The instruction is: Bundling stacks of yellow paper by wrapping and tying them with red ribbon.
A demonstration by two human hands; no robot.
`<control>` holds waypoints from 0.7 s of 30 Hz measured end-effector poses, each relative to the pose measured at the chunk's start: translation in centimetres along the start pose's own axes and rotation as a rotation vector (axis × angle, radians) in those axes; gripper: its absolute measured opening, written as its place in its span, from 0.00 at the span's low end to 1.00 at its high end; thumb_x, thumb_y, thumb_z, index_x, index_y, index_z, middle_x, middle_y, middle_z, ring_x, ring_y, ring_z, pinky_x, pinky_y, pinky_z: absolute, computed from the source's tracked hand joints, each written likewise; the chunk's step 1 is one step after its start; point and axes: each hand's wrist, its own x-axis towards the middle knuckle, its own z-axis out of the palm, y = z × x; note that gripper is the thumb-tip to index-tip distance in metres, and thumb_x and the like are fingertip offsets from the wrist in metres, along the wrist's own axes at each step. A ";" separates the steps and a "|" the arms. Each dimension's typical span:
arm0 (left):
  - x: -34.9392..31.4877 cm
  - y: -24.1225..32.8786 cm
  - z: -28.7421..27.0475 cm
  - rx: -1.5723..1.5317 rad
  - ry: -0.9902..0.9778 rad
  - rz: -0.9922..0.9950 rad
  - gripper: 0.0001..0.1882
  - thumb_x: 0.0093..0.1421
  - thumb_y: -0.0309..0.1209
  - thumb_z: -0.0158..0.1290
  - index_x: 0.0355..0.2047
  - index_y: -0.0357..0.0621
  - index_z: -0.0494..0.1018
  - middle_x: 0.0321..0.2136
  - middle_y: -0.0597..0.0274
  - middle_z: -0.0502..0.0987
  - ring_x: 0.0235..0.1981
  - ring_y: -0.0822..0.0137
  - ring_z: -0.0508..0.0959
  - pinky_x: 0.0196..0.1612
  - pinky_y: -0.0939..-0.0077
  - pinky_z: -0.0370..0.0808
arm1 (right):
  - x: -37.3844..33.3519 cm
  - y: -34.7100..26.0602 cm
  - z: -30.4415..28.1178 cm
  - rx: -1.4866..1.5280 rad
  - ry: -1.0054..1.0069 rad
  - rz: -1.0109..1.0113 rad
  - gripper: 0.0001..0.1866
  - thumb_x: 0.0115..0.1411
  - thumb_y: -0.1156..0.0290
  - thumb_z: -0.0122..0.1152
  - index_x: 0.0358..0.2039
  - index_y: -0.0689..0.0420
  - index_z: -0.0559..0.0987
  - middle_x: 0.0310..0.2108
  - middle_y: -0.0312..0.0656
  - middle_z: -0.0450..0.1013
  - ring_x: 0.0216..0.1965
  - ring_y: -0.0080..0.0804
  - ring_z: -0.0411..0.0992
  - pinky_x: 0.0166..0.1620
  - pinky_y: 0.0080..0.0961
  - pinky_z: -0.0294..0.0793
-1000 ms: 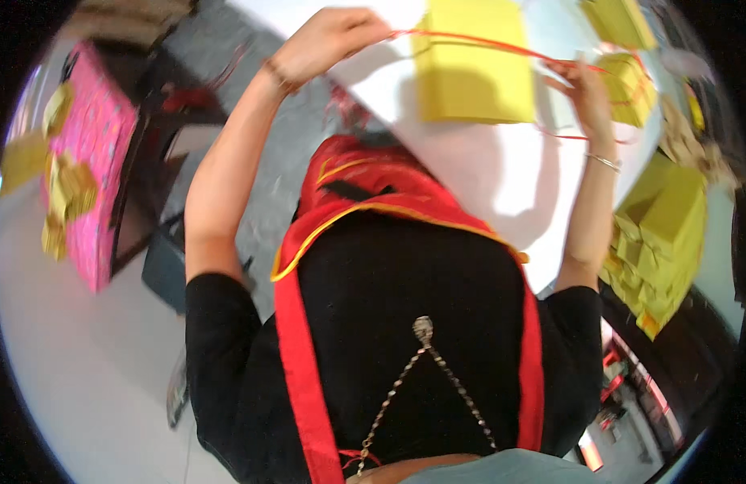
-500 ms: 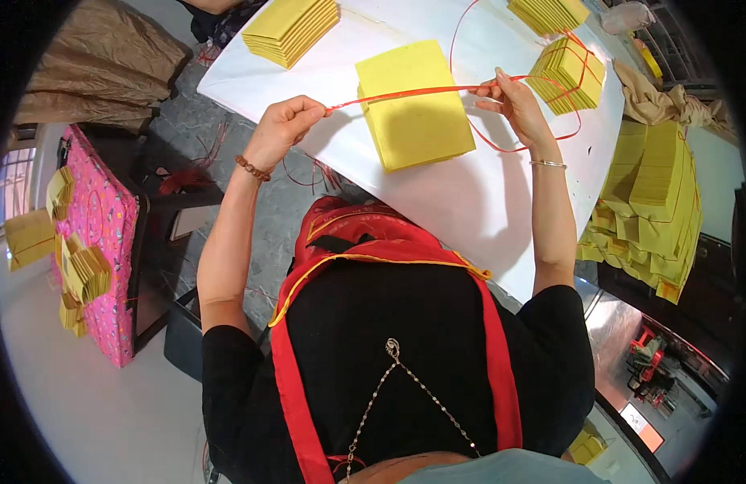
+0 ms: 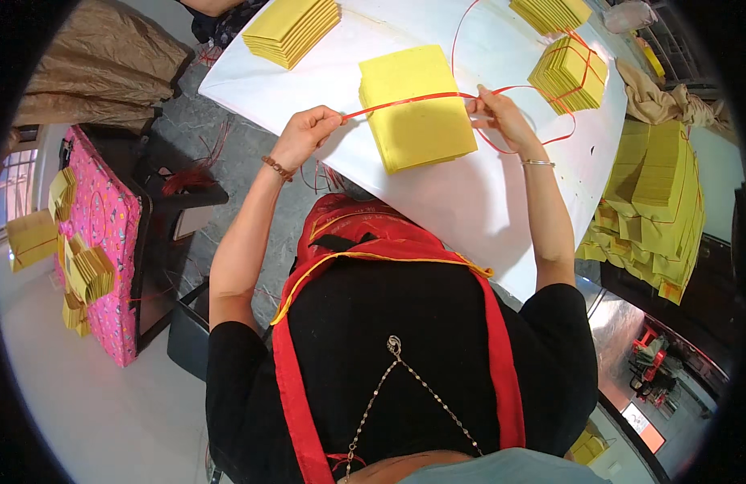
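Your left hand [image 3: 304, 135] is beyond the left edge of the stack, its thumb and forefinger closed on one end of a red ribbon [image 3: 413, 100]. Your right hand [image 3: 506, 119] is just past the stack's right edge; thumb and forefinger pinch the ribbon there, while the remaining fingers stand loosely apart beneath.

The yellow stack [image 3: 421, 133] sits flat on the white table [image 3: 292, 89], between your two hands, turned slightly askew. The ribbon runs nearly straight over its top face from hand to hand; from this overhead view I cannot tell whether it touches the stack or is held just above. Past your right hand, slack ribbon loops out to the right and back, with a thin length running to the far side of the table.

Near the right side of the table is a tied bundle [image 3: 557, 71], bound crosswise in red. A second stack [image 3: 286, 32] lies toward the far left, and a third stack [image 3: 550, 11] beyond the tied bundle. A large yellow pile [image 3: 663, 185] is to your right. On your left, yellow bundles [image 3: 91, 274] rest on a pink cloth [image 3: 115, 210].
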 end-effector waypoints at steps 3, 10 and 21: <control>0.5 -1.0 0.4 -0.050 0.019 -0.017 0.10 0.58 0.35 0.46 0.31 0.41 0.72 0.12 0.78 0.59 0.14 0.84 0.55 0.17 0.89 0.51 | 0.6 1.7 1.6 0.063 -0.090 0.035 0.22 0.59 0.49 0.43 0.26 0.56 0.73 0.28 0.36 0.72 0.34 0.20 0.70 0.34 0.17 0.69; 1.0 -2.6 1.8 -0.206 0.001 -0.102 0.10 0.58 0.33 0.46 0.32 0.39 0.73 0.13 0.77 0.61 0.15 0.84 0.57 0.17 0.89 0.53 | 0.6 2.2 4.7 0.040 -0.051 0.085 0.24 0.59 0.54 0.43 0.41 0.64 0.71 0.32 0.36 0.71 0.29 0.17 0.67 0.30 0.15 0.67; 2.5 -5.0 4.6 -0.369 0.037 -0.118 0.10 0.58 0.31 0.45 0.34 0.35 0.71 0.15 0.72 0.64 0.13 0.82 0.58 0.16 0.89 0.54 | 0.0 2.3 5.5 0.199 -0.011 0.102 0.22 0.58 0.60 0.45 0.46 0.66 0.67 0.36 0.41 0.70 0.32 0.19 0.70 0.30 0.15 0.71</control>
